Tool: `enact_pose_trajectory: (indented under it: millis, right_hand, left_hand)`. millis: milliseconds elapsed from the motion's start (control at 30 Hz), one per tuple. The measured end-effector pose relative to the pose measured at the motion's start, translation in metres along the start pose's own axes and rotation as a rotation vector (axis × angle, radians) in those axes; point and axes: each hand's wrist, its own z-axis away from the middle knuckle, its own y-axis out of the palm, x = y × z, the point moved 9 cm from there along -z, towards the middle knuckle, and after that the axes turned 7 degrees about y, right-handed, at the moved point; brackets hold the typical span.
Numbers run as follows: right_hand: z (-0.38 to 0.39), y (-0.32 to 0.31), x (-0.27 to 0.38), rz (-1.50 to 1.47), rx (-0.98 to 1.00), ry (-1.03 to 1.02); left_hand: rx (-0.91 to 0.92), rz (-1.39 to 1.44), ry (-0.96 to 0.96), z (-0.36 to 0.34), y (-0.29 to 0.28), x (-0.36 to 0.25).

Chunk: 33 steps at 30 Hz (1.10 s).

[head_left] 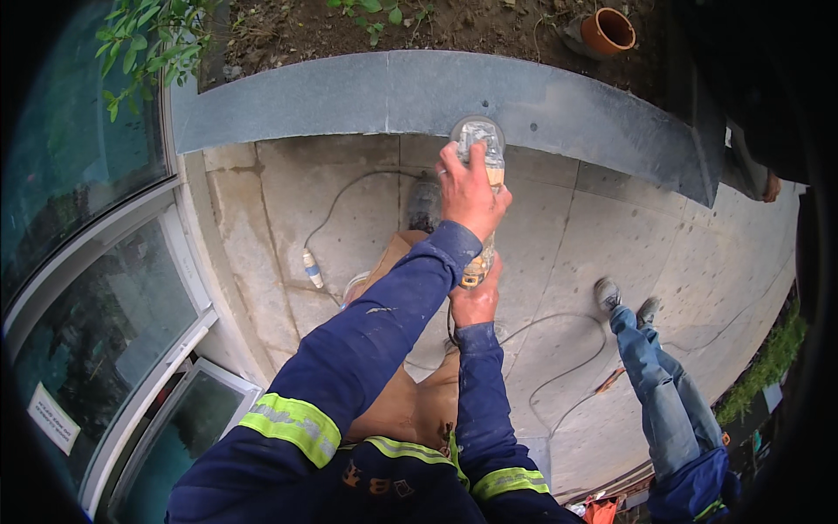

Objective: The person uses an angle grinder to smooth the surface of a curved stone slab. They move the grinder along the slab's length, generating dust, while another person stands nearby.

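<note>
Both my hands are closed around a dusty yellow angle grinder [495, 175], held out in front of me. My left hand [472, 194] grips its front part from above, just behind the pale, dust-covered head. Farther back, my right hand [477, 301] wraps the rear of the body, where the cable leaves. The grinder's round disc [456, 133] lies over the near edge of a grey coping slab [288, 100]; whether it presses on the surface, I cannot tell. A seam and a few small dark holes mark the slab.
Soil with plants and an orange pot [607, 31] lies beyond the slab. A cable with a plug connector [312, 269] runs over the concrete floor [349, 205]. A glass window wall [105, 297] stands left. Another person in jeans [655, 384] is at the right.
</note>
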Motion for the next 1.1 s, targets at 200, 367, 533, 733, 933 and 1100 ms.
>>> enact_pose_trajectory:
  millis: [200, 367, 533, 733, 933, 1100]
  right_hand:
    - [0.012, -0.001, -0.009, 0.048, 0.019, 0.028]
    - [0.008, 0.007, 0.002, 0.046, 0.011, -0.003]
    - [0.009, 0.005, -0.002, 0.007, 0.005, 0.074]
    - [0.018, 0.009, -0.02, 0.037, -0.003, 0.04]
    - [-0.002, 0.013, -0.009, -0.044, 0.005, -0.074]
    - [0.003, 0.002, -0.009, -0.019, 0.014, -0.075]
  left_hand:
    - [0.02, -0.013, -0.014, 0.014, -0.003, 0.006]
    - [0.006, -0.007, -0.019, 0.006, -0.012, 0.011]
    - [0.069, 0.037, -0.034, 0.005, -0.002, 0.005]
    - [0.015, -0.012, -0.013, 0.017, -0.009, 0.016]
    - [-0.054, -0.049, 0.041, 0.002, -0.008, 0.007]
    - [-0.055, -0.052, 0.02, 0.012, -0.003, 0.007]
